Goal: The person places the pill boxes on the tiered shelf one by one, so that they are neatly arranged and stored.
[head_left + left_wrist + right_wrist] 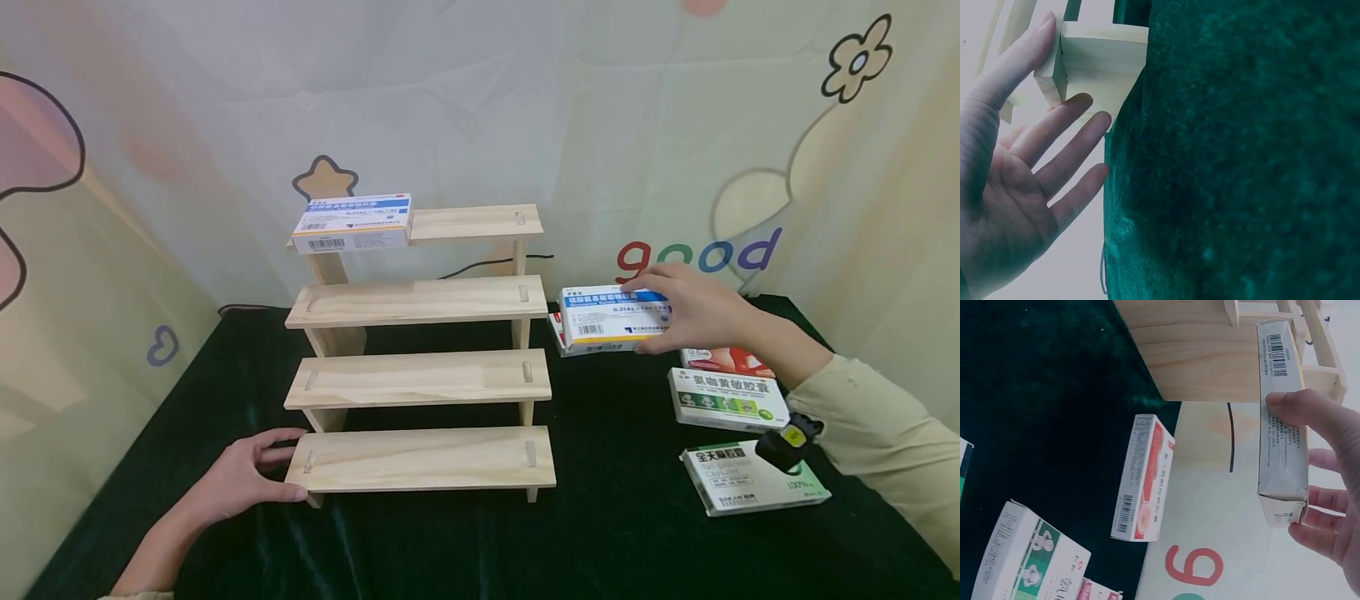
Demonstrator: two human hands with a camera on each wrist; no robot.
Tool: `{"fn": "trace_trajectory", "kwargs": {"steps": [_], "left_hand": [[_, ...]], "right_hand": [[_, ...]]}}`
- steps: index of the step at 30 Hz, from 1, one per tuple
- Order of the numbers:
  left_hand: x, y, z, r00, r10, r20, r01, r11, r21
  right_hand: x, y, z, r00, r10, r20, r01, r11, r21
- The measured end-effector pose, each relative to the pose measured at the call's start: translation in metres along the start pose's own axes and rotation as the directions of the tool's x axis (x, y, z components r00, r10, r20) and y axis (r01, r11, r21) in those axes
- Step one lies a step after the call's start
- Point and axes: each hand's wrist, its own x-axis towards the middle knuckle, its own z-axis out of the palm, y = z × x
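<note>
My right hand (pixel 693 310) grips a white and blue medicine box (pixel 607 312) to the right of the wooden stand, thumb on one side face and fingers on the opposite one. In the right wrist view that box is lifted above the dark cloth. Below it lies a red and white box (pixel 1144 478). My left hand (pixel 240 475) is at the left end of the lowest board of the four-tier wooden stand (pixel 423 460), thumb at its front corner. Its fingers look extended in the left wrist view. A matching blue and white box (pixel 356 223) lies on the top board's left part.
Right of the stand lie a red box (pixel 726 360), a white and green box (pixel 723 398) and another white and green box (pixel 742 479), partly behind the right wrist's camera. Dark green cloth (pixel 615 533) covers the table. A printed curtain (pixel 480 100) hangs behind.
</note>
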Motion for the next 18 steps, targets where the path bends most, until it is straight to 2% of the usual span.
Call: {"fn": "trace_trajectory", "kwargs": {"steps": [10, 18], "left_hand": [[0.001, 0.0, 0.0, 0.999, 0.032, 0.0, -0.032, 0.999, -0.01], [0.0, 0.001, 0.0, 1.0, 0.022, -0.001, -0.022, 0.999, -0.024]], "right_hand": [[0.005, -0.002, -0.018, 1.0, -0.006, -0.013, 0.006, 1.0, -0.013], [0.01, -0.005, -0.031, 0.999, -0.039, -0.03, 0.039, 0.999, -0.007]]}}
